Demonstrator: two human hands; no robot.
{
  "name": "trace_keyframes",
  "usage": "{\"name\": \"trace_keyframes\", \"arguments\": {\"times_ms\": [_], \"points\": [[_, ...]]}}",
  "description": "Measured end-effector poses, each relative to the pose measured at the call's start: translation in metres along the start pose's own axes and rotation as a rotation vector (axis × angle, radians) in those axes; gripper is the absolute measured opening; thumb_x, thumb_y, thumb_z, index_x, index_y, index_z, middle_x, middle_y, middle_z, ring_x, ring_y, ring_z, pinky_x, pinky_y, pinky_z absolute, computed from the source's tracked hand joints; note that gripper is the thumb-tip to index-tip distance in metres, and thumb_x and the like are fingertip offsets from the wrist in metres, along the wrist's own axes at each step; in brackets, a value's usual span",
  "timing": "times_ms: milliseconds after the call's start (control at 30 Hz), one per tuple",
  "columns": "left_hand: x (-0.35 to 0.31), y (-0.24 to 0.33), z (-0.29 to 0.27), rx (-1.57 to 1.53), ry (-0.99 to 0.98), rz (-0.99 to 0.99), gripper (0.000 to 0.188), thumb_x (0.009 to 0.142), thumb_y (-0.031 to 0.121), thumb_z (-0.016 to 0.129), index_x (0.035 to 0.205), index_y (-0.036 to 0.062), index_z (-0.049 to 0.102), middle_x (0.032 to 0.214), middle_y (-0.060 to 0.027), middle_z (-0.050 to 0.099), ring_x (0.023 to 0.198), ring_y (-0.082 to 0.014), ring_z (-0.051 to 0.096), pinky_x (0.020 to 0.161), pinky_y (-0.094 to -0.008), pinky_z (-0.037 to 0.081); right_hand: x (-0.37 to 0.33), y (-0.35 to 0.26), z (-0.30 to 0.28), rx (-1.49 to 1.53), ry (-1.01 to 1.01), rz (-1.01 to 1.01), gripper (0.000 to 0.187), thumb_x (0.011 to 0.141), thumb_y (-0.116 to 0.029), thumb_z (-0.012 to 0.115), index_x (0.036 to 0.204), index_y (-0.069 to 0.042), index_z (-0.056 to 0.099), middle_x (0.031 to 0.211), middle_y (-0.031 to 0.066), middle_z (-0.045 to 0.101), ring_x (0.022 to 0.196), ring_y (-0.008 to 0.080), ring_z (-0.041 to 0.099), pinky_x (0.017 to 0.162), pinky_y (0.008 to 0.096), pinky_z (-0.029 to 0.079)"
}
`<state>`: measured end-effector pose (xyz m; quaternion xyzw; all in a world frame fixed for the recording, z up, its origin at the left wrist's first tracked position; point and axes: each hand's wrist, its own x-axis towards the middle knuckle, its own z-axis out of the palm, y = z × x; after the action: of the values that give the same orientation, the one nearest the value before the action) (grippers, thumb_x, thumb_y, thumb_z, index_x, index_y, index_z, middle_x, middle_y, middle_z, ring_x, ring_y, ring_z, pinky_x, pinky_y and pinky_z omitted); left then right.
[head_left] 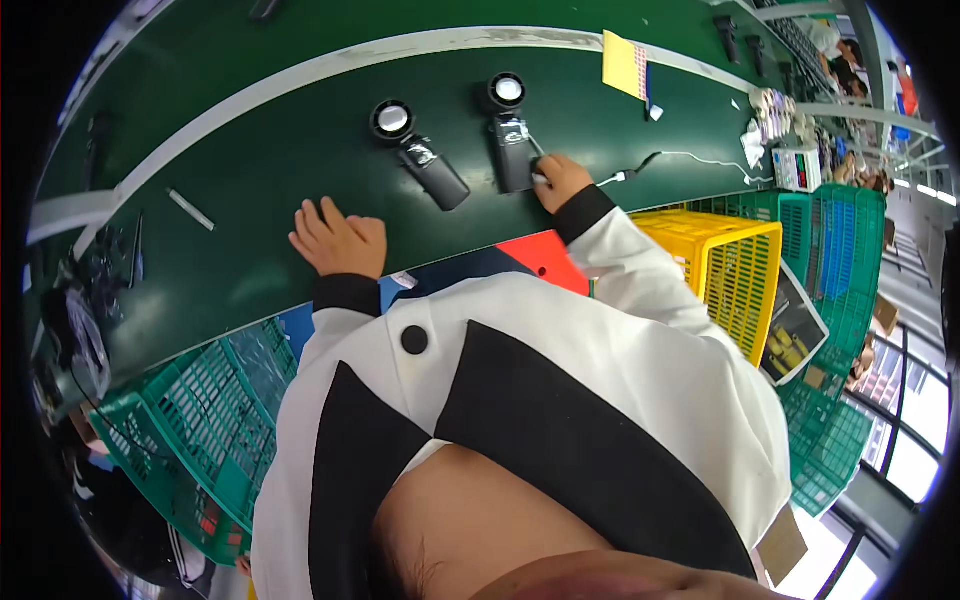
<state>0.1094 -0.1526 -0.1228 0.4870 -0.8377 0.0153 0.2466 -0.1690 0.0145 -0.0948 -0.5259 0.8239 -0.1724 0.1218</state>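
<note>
Two black handheld fans, each with a round ringed head and a pale centre, lie on the green bench (270, 150). My right hand (563, 184) is closed at the handle end of the right fan (514, 150), its fingers pinching the end of a white cable (622, 176). The plug itself is mostly hidden by the fingers, so I cannot tell whether it sits in the fan. The left fan (436, 175) lies tilted between my hands, untouched. My left hand (342, 238) rests on the bench near the front edge, fingers spread, holding nothing.
The cable leads right to a small white meter (797, 168). A yellow notepad (624, 64) lies at the back. Yellow (742, 285) and green crates (200, 400) stand below the bench edge. A pale strip (191, 209) and bagged parts (85, 330) lie left.
</note>
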Motion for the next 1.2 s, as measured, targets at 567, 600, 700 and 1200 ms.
{"name": "trace_keyframes", "arguments": {"times_ms": [567, 600, 700, 1200], "points": [[0.074, 0.11, 0.015, -0.637, -0.507, -0.238, 0.043, 0.071, 0.022, 0.066, 0.098, -0.0044, 0.044, 0.096, -0.0196, 0.048, 0.082, -0.0325, 0.051, 0.069, -0.0402, 0.043, 0.068, -0.029, 0.004, 0.881, -0.36, 0.572, 0.058, 0.07, -0.033, 0.071, 0.106, 0.007, 0.049, 0.088, 0.0156, 0.061, 0.077, 0.02, 0.061, 0.067, 0.0301, 0.048], [0.078, 0.114, 0.02, -0.63, -0.472, -0.264, 0.048, 0.071, 0.022, 0.066, 0.103, -0.0045, 0.041, 0.1, -0.0212, 0.047, 0.087, -0.0332, 0.05, 0.073, -0.0402, 0.042, 0.068, -0.028, 0.01, 1.014, -0.359, 0.591, 0.055, 0.072, -0.03, 0.071, 0.107, 0.007, 0.049, 0.088, 0.0148, 0.061, 0.078, 0.0184, 0.06, 0.067, 0.029, 0.048], [0.093, 0.117, 0.032, -0.615, -0.55, -0.233, 0.058, 0.069, 0.023, 0.067, 0.111, -0.0052, 0.038, 0.103, -0.0225, 0.048, 0.094, -0.0324, 0.05, 0.079, -0.0385, 0.042, 0.071, -0.027, 0.021, 1.275, -0.314, 0.642, 0.048, 0.072, -0.027, 0.07, 0.101, 0.006, 0.052, 0.085, 0.0121, 0.06, 0.076, 0.0155, 0.058, 0.066, 0.0272, 0.047], [0.14, 0.07, -0.012, -1.682, -0.945, -0.665, 0.039, 0.078, -0.004, 0.042, 0.115, -0.0012, 0.031, 0.1, -0.0151, 0.052, 0.075, -0.0201, 0.058, 0.062, -0.0323, 0.05, 0.092, -0.054, -0.025, 1.446, -0.422, 0.504, 0.035, 0.081, -0.013, 0.061, 0.112, -0.002, 0.048, 0.092, 0.0027, 0.058, 0.078, 0.0079, 0.054, 0.069, 0.0224, 0.044]]}}
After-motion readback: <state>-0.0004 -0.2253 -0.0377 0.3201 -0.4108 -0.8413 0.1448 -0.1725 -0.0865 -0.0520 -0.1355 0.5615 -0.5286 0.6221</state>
